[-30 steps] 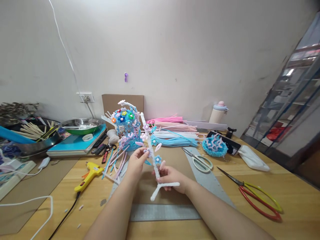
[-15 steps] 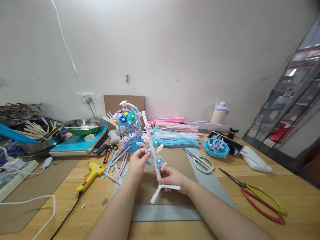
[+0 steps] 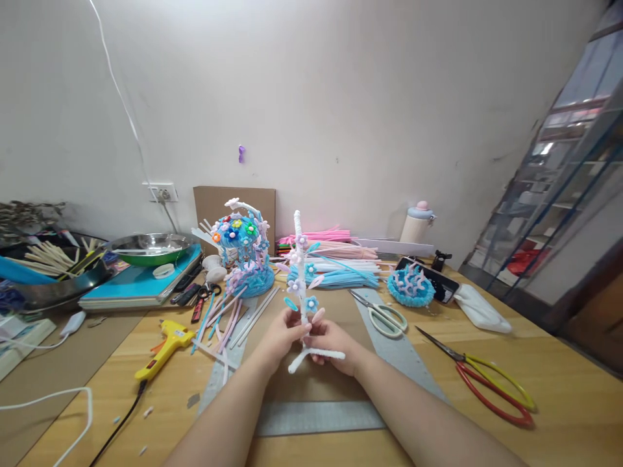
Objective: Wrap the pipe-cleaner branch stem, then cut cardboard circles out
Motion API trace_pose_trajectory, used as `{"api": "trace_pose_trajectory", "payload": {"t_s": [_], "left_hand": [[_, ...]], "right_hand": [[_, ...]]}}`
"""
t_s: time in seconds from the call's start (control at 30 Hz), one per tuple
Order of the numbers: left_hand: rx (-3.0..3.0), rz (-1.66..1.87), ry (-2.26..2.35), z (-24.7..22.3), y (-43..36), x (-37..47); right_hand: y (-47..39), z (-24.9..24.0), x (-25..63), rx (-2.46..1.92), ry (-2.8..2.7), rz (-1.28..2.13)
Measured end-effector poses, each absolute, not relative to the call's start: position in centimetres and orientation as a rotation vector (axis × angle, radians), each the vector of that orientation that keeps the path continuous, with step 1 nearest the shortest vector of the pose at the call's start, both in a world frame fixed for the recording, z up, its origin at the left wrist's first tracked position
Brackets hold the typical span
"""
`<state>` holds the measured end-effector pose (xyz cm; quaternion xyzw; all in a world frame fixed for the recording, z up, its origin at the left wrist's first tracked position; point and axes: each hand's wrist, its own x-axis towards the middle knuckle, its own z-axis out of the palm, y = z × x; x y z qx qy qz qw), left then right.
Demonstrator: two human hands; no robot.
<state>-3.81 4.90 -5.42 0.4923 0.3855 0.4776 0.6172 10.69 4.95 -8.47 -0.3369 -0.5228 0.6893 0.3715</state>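
Item: one white fuzzy stem (image 3: 301, 275), held nearly upright above the brown cardboard (image 3: 335, 383), its two visible forked feet toward me. Dressed with lilac flowers (image 3: 293, 286), a blue flower (image 3: 312, 303) low on the right side, and pink and blue leaves.

My left hand (image 3: 281, 338): thumb and fingers pinched on the lower stem. My right hand (image 3: 335, 344): clasped on the same stretch, just above the fork. Fingertips behind the stem are hidden; I cannot tell whether they touch one another.

Around the cardboard: grey mat (image 3: 316, 418), beneath it; yellow glue gun (image 3: 165, 353), left of it; flower-covered blue dome piece (image 3: 238, 233), beyond its left far corner; blue chenille stems (image 3: 341, 279), beyond its far edge; pale-handled scissors (image 3: 370, 306), just right; red-and-yellow-handled scissors (image 3: 460, 357), farther right; round blue piece (image 3: 411, 295) with lilac branches, beyond its right far corner.
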Motion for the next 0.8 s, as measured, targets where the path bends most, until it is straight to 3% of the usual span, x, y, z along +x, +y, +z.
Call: {"api": "trace_pose_trajectory", "payload": {"t_s": [0.3,0.6,0.8], "left_hand": [[1.069,1.069,0.961,-6.5,5.6,-3.5],[1.076,1.088,1.112,-7.1,5.9,-4.0],[1.104,1.044,1.130,-6.9,5.7,-3.6]], "right_hand": [[5.4,-8.8,11.0,-0.883,-1.325,1.755],[6.2,-8.7,10.8,-0.993,-1.288,1.410],[6.5,-8.3,11.2,-0.980,-1.268,1.380]]}}
